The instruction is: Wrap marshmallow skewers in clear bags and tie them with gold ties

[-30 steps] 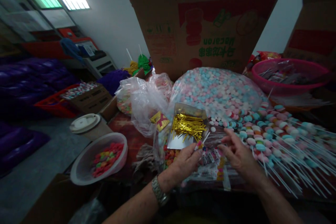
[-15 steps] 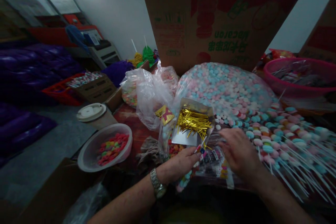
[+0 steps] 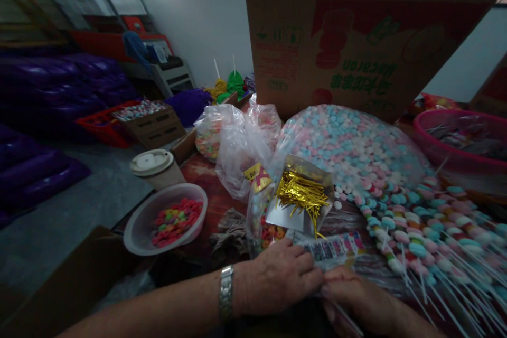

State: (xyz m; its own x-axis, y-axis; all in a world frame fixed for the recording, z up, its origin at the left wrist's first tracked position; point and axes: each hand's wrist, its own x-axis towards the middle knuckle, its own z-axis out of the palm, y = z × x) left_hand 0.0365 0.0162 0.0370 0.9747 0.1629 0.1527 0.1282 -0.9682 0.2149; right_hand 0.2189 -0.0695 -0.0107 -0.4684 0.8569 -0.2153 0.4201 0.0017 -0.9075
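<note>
My left hand [image 3: 279,277], with a metal watch on its wrist, is closed at the table's front edge, its fingertips meeting my right hand [image 3: 350,290]. That right hand is closed too, and a thin pale strip or stick shows below its fingers. What either hand grips is mostly hidden. Just beyond them lies a printed clear plastic wrapper [image 3: 336,248]. Gold twist ties [image 3: 301,193] fill an open box behind the left hand. To the right, skewers of pastel candies [image 3: 415,232] lie with white sticks pointing toward me.
A white bowl [image 3: 132,229] of colourful rings and a lidded container [image 3: 152,161] stand on the left. Behind are clear bags [image 3: 237,142], a large bag of pastel candies [image 3: 336,142] and a tall carton [image 3: 285,58]. A pink basin [image 3: 431,140] sits at right.
Both hands have moved down toward me and come together; they were apart, the left holding a small wrapped stick. The printed wrapper is more exposed. The view has shifted left.
</note>
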